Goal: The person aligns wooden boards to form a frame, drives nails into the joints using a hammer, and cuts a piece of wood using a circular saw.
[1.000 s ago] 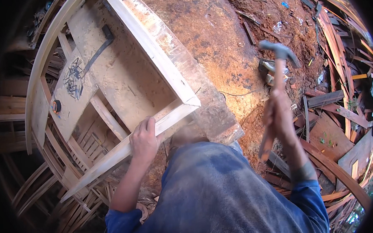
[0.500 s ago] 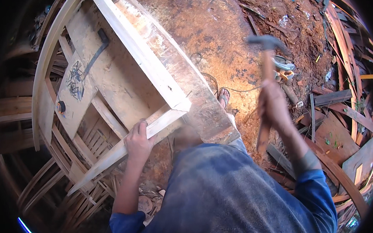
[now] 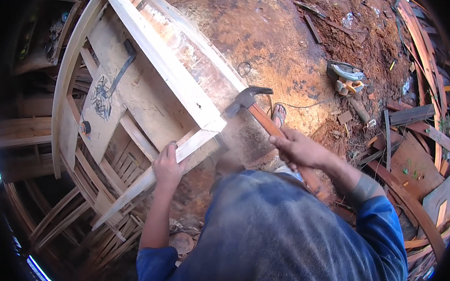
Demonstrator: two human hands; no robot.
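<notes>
My right hand (image 3: 301, 149) is closed round the wooden handle of a claw hammer (image 3: 262, 117). The hammer's dark head is just right of the corner of a pale wooden frame (image 3: 173, 74); a striking face points toward that joint. I cannot tell whether it touches. My left hand (image 3: 167, 165) grips the frame's near rail (image 3: 197, 143) a little left of the same corner, fingers over the top. Inside the frame, a heap of loose nails (image 3: 101, 100) lies on a flat board, beside a dark angled tool (image 3: 123, 69) and a small black-and-orange round item (image 3: 85, 128).
A thick wooden slab (image 3: 232, 81) sits under the frame's right side. On the reddish dirt floor rests a power tool (image 3: 348, 78) near a thin cord. Scrap boards (image 3: 412, 161) pile up at the right, thin slats (image 3: 105, 243) at the lower left. My sandalled foot (image 3: 279, 114) is beside the slab.
The hammer has come down and left from its raised place at the right to beside the frame corner. My left hand keeps its hold on the rail. The whole view has shifted slightly.
</notes>
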